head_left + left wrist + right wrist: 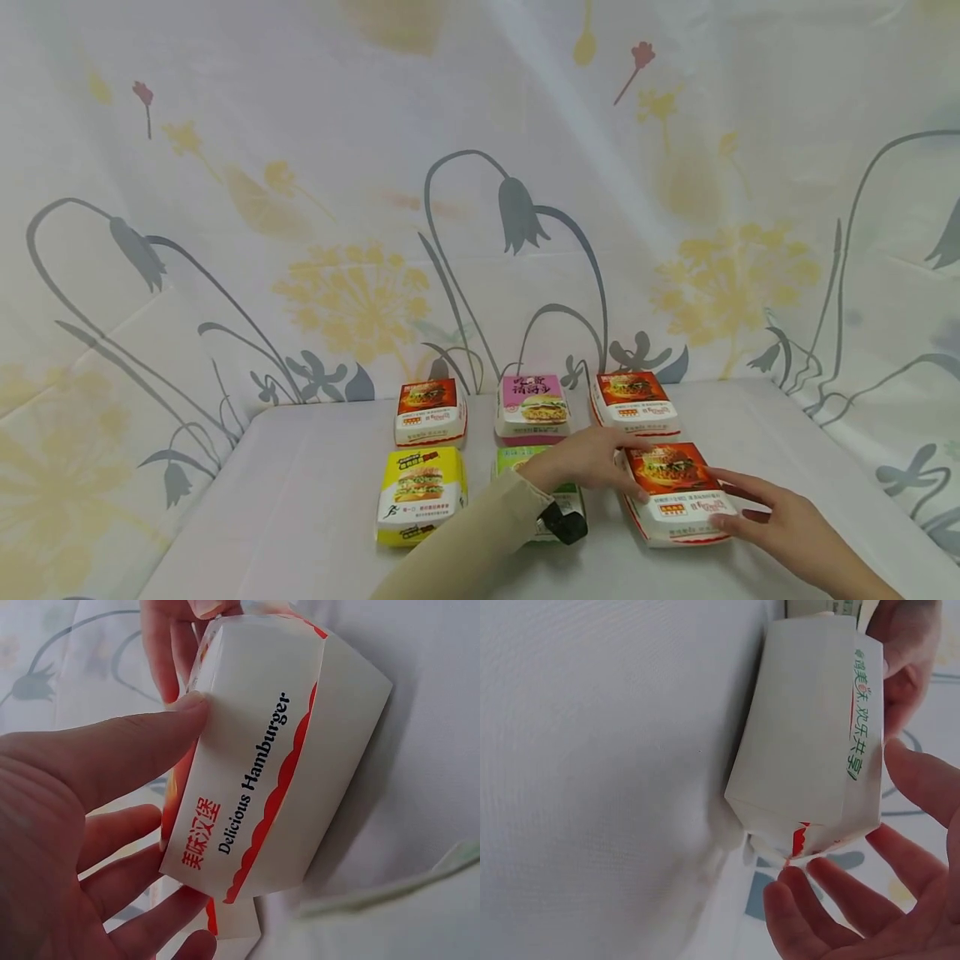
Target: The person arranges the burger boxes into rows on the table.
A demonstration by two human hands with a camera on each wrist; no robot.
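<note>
A red and white hamburger box (678,487) lies flat at the front right of the table, turned slightly askew, between my two hands. My left hand (588,461) is at its left side, with the thumb (161,724) straight against the top edge and the fingers spread toward the far corner. On the opposite side my right hand (787,521) touches the box's right edge with thumb and forefinger. In the right wrist view its other fingers (847,889) are loosely bent near the box corner. White side walls face both wrist cameras.
Behind it stands another red hamburger box (637,402). A pink box (532,404) and a third red box (430,408) continue the back row. In front are a yellow box (422,496) and a green box (573,500), partly covered by my left arm. A flowered cloth (480,275) hangs behind.
</note>
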